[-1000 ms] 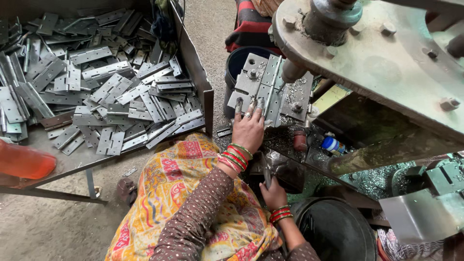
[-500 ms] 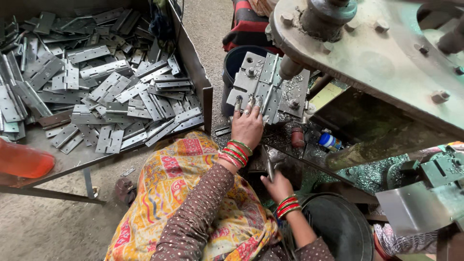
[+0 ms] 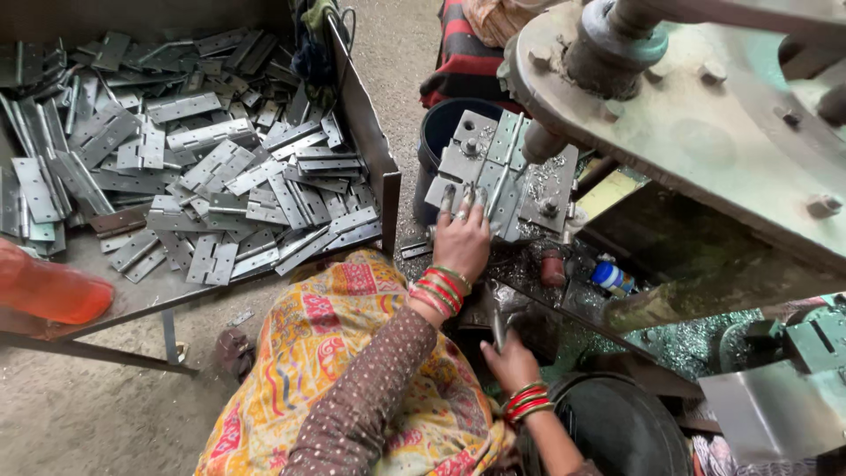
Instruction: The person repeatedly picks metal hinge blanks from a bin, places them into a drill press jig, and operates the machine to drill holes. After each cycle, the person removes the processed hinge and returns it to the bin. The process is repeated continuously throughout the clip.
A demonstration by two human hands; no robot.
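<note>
She wears a brown sleeve dotted with small pale specks, over a loose garment printed in yellow, orange and red. Stacked red and gold bangles ring the wrist behind each hand, left [image 3: 462,240] and right [image 3: 511,363].

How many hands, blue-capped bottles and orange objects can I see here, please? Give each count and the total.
Hands: 2, the left hand flat on a hinge, the right hand gripping a metal piece
Blue-capped bottle: 1
Orange object: 1
Total: 4
</note>
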